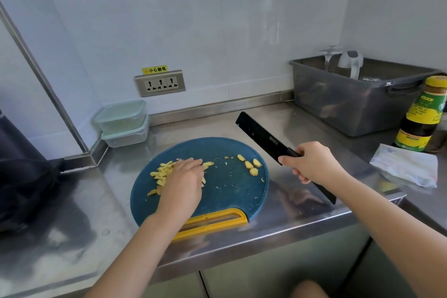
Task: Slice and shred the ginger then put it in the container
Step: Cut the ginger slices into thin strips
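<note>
A round blue cutting board (229, 191) with a yellow handle lies on the steel counter. Yellow ginger shreds (160, 173) are piled on its left side, and my left hand (183, 178) rests on the pile, fingers curled over the shreds. Three ginger slices (251, 166) lie at the board's right. My right hand (312, 161) grips the handle of a black cleaver (262, 134), held above the board's right edge with the blade pointing up and left. Two stacked clear containers (122, 123) with pale green lids stand in the back left corner.
A grey plastic tub (358, 101) holding a glass and a white kettle stands at the back right. A sauce bottle (422, 116) and a crumpled white cloth (406, 168) sit at the right. A wall socket (160, 83) is behind. A dark bag (21, 176) lies at the left.
</note>
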Demonstrator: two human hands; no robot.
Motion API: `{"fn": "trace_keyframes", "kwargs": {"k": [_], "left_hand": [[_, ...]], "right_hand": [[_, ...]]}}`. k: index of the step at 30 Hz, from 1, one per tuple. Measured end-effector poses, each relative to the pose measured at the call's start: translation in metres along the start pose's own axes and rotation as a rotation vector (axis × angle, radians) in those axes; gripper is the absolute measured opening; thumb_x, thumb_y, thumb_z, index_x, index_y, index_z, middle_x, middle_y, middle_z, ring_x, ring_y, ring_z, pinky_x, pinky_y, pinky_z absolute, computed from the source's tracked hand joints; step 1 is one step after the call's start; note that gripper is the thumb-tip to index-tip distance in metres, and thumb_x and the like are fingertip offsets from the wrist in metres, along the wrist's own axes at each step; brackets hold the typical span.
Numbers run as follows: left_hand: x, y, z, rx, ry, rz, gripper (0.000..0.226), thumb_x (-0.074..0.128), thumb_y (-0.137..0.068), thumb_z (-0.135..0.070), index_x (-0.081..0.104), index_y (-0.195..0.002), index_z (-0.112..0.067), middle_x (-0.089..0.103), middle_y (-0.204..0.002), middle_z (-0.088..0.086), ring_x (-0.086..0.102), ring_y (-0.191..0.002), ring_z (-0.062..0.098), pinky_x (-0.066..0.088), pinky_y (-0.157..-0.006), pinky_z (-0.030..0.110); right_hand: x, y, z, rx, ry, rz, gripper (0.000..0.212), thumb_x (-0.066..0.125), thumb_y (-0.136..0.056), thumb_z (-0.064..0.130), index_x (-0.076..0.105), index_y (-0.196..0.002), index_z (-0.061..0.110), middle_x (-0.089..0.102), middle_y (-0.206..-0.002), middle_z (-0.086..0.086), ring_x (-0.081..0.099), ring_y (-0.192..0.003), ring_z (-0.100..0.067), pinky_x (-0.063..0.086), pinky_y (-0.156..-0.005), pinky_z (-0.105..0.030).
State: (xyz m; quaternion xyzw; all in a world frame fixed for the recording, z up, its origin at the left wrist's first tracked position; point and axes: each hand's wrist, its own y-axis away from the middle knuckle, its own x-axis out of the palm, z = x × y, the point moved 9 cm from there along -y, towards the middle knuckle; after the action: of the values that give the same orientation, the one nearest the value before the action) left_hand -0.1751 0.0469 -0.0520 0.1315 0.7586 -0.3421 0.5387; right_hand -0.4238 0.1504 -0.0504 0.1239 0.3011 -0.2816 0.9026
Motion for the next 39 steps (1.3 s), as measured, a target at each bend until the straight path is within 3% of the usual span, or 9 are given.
{"fn": "trace_keyframes", "kwargs": {"k": [3,6,11,14,17,22,26,33,39], "left_hand": [[0.005,-0.003,-0.019,0.029,0.018,0.027,0.043,0.031,-0.102,-0.012,0.032,-0.145,-0.017,0.022,-0.155,-0.003,0.015,-0.144,0.014,-0.001,-0.113,0.021],[0.016,-0.006,-0.046,0.122,0.09,0.086,0.046,0.03,-0.103,-0.016,0.024,-0.148,-0.022,0.014,-0.156,-0.008,0.007,-0.145,0.01,-0.002,-0.111,0.018],[0.032,-0.034,-0.042,0.061,0.233,0.106,0.042,0.037,-0.101,-0.017,0.04,-0.142,-0.026,0.033,-0.15,-0.007,0.026,-0.138,0.009,0.014,-0.109,0.016],[0.043,-0.052,-0.038,0.034,0.27,0.168,0.045,0.036,-0.099,-0.005,0.044,-0.139,-0.024,0.04,-0.146,-0.006,0.035,-0.133,0.01,0.019,-0.104,0.012],[0.047,-0.065,-0.051,0.092,0.264,0.169,0.041,0.04,-0.098,-0.008,0.049,-0.135,-0.023,0.046,-0.141,-0.006,0.039,-0.13,0.011,0.024,-0.104,0.016],[0.056,-0.065,-0.059,0.153,0.207,0.182,0.045,0.035,-0.096,0.0,0.056,-0.13,-0.021,0.047,-0.141,-0.006,0.036,-0.132,0.011,0.017,-0.105,0.013],[0.054,-0.062,-0.056,0.155,0.24,0.178,0.037,0.042,-0.097,-0.009,0.059,-0.126,-0.025,0.049,-0.137,-0.01,0.037,-0.13,0.006,0.015,-0.101,0.009],[0.049,-0.061,-0.061,0.166,0.254,0.193,0.024,0.057,-0.092,-0.031,0.064,-0.115,-0.028,0.053,-0.132,-0.01,0.037,-0.13,0.007,0.018,-0.101,0.014],[0.039,-0.045,-0.051,0.125,0.228,0.223,0.017,0.063,-0.087,-0.035,0.065,-0.104,-0.032,0.05,-0.134,-0.014,0.032,-0.133,0.006,0.019,-0.107,0.021]], "right_hand": [[0.01,-0.006,-0.004,0.047,-0.052,0.054,0.027,0.069,-0.086,0.024,0.06,-0.081,0.0,0.06,-0.057,-0.01,0.048,-0.039,-0.016,0.044,-0.038,-0.021],[0.012,-0.016,-0.012,0.069,-0.134,0.056,0.029,0.067,-0.087,0.025,0.06,-0.073,0.001,0.058,-0.053,-0.008,0.048,-0.037,-0.016,0.043,-0.039,-0.021],[0.02,-0.024,-0.019,0.075,-0.4,0.165,0.031,0.06,-0.093,0.024,0.058,-0.072,0.001,0.053,-0.052,-0.009,0.045,-0.041,-0.018,0.044,-0.041,-0.026],[0.033,-0.022,-0.015,0.049,-0.431,0.256,0.032,0.056,-0.095,0.025,0.056,-0.074,0.001,0.052,-0.052,-0.009,0.044,-0.039,-0.017,0.042,-0.04,-0.026],[0.046,-0.023,-0.01,0.028,-0.457,0.319,0.033,0.054,-0.096,0.028,0.055,-0.074,0.003,0.052,-0.053,-0.008,0.044,-0.038,-0.016,0.043,-0.04,-0.025],[0.053,-0.028,-0.011,0.001,-0.66,0.321,0.031,0.054,-0.096,0.028,0.054,-0.074,0.005,0.051,-0.054,-0.006,0.042,-0.041,-0.016,0.042,-0.043,-0.027],[0.046,-0.034,-0.021,-0.002,-0.84,0.229,0.031,0.052,-0.096,0.029,0.052,-0.075,0.006,0.05,-0.053,-0.006,0.04,-0.041,-0.017,0.04,-0.042,-0.027],[0.048,-0.036,-0.02,-0.037,-0.813,0.231,0.031,0.052,-0.096,0.029,0.052,-0.074,0.007,0.051,-0.053,-0.006,0.041,-0.041,-0.016,0.041,-0.043,-0.028],[0.047,-0.036,-0.021,-0.066,-0.743,0.218,0.031,0.054,-0.096,0.031,0.053,-0.074,0.008,0.053,-0.053,-0.004,0.043,-0.042,-0.016,0.042,-0.046,-0.028]]}}
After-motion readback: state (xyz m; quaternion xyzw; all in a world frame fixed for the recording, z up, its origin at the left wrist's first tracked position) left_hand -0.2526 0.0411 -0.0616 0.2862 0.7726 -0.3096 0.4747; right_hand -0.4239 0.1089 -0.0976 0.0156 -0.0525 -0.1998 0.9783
